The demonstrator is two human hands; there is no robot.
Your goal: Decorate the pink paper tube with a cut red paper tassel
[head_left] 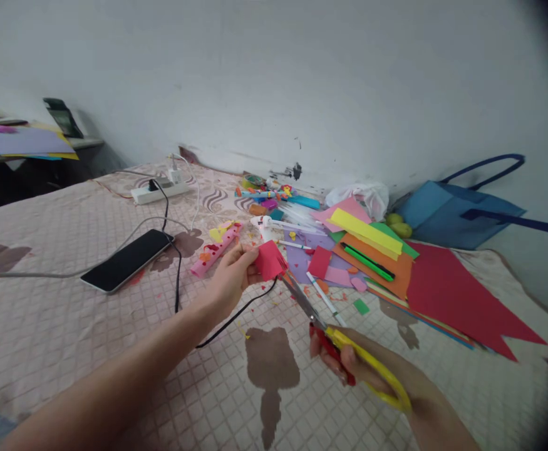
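A patterned cloth (217, 388) covers the big surface by a pale wall (274, 81). A blue bag (461, 210) sits at its far right corner. The left hand (233, 272) pinches the red paper (270, 260) between thumb and fingers. The right hand (344, 357) is curled around the scissors (311, 310), whose tips are at the paper's right edge. The paper is between the hands, closer to the left.

Around my grip, near or farther off, I can read no text, label, brand, number or sign; whatever print might lie beyond my fingers is too small or too blurred for me to make out.
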